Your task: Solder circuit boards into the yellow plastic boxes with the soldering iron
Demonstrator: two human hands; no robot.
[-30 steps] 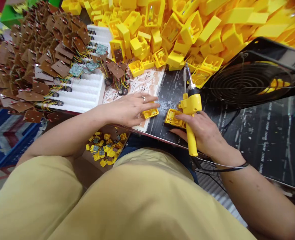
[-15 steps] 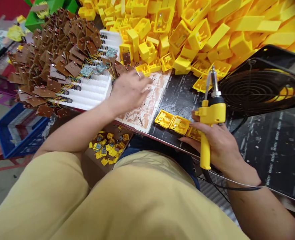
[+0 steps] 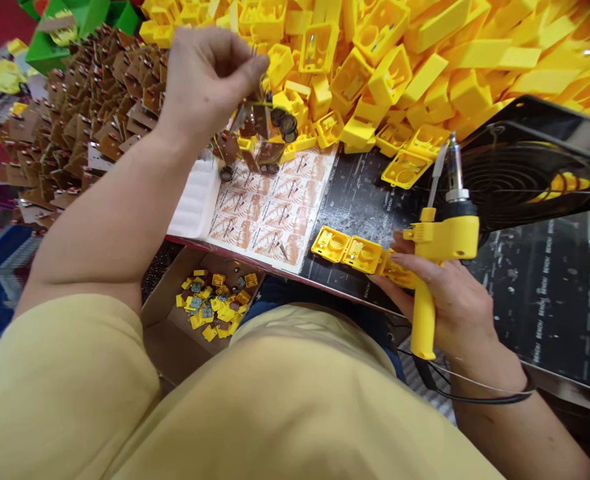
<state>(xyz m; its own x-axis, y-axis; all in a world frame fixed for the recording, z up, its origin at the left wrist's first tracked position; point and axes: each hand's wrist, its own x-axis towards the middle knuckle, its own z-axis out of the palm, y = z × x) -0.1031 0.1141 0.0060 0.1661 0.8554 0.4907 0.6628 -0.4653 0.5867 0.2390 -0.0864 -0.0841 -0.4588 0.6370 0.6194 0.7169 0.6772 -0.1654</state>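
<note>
My left hand is raised at the back left of the bench, fingers pinched. A bunch of brown circuit boards with small black round parts dangles from it over a printed sheet. My right hand is wrapped round a yellow soldering gun, its metal tip pointing up and away. Under that hand lies a row of open yellow plastic cases. The fingers reach the nearest case and partly cover it.
Loose yellow cases are heaped along the back. Brown boards pile up at left beside a white ridged tray. A black fan stands at right. Below the edge, a cardboard box holds yellow pieces.
My left hand has risen from the sheet and moved left, lifting the bunch of circuit boards. The soldering gun in my right hand has shifted slightly right and down in view.
</note>
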